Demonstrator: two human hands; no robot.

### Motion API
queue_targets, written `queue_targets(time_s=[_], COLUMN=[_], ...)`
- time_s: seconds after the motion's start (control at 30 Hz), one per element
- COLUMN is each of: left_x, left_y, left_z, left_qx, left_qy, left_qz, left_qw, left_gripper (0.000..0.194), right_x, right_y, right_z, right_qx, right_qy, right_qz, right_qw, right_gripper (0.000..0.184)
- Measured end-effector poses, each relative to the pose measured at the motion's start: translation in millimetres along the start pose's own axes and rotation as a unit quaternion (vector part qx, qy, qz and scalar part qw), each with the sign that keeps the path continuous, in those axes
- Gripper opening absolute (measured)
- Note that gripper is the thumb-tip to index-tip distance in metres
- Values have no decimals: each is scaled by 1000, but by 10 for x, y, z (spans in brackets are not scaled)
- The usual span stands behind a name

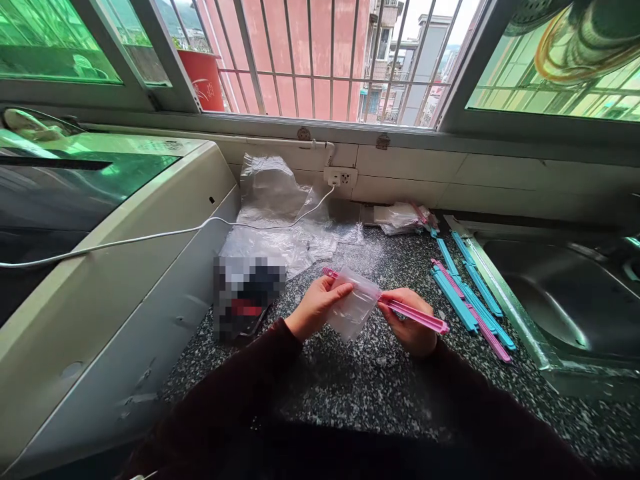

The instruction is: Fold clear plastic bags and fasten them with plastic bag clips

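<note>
My left hand (pixel 316 304) pinches a small clear plastic bag (pixel 354 312), thumb on top. One end of a pink bag clip (pixel 419 316) sticks out above this hand. On the other side, my right hand (pixel 411 333) has its fingers closed round the clip, beside the bag's edge. The clip's long free part points to the right, past my right hand. Whether the clip is fastened along the bag's top edge I cannot tell, since my fingers cover part of it.
Blue bag clips (pixel 454 299) and pink ones lie on the speckled counter (pixel 370 380), left of a steel sink (pixel 550 293). Clear plastic bags (pixel 280 240) spread at the back left; a bundle of bags (pixel 400 219) lies by the wall. A white cable (pixel 210 223) crosses to a socket (pixel 341 177).
</note>
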State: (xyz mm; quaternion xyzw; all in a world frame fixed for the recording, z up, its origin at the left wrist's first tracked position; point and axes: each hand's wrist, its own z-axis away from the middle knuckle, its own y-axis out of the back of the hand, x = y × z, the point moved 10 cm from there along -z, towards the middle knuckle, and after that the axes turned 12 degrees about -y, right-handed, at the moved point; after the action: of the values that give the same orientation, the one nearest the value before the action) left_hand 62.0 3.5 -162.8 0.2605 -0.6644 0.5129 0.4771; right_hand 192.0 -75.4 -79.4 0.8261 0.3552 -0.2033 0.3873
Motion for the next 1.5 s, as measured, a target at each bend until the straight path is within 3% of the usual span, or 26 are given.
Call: queue_targets(time_s=[0.13, 0.43, 0.63, 1.0, 1.1, 1.17, 1.33, 1.5], left_x=[-32, 1, 0, 43, 78, 106, 165, 184], left_y=[-5, 13, -11, 0, 4, -3, -59, -76], left_z=[14, 6, 28, 30, 35, 40, 57, 76], left_qx=[-4, 25, 5, -12, -7, -10, -42, -43], left_qy=[23, 6, 3, -38, -53, -64, -97, -116], left_qz=[5, 51, 36, -12, -23, -41, -103, -124], left_qw=[1000, 998, 999, 999, 998, 997, 989, 985], left_gripper=[40, 36, 36, 33, 33, 34, 33, 32], right_x=[-17, -100, -197, -133, -7, 140, 397, 423], right_y=[-9, 38, 80, 63, 51, 9, -299, -390], right_z=[17, 35, 61, 68, 49, 28, 72, 145], right_qx=[-2, 2, -3, -5, -14, -27, -125, -129], right_qy=[8, 21, 72, 52, -5, -82, -268, -337], right_qz=[-6, -84, -20, -31, -102, -163, -279, -352], right_qw=[1000, 996, 997, 998, 995, 983, 914, 864], right_gripper=[15, 21, 33, 31, 36, 41, 41, 38])
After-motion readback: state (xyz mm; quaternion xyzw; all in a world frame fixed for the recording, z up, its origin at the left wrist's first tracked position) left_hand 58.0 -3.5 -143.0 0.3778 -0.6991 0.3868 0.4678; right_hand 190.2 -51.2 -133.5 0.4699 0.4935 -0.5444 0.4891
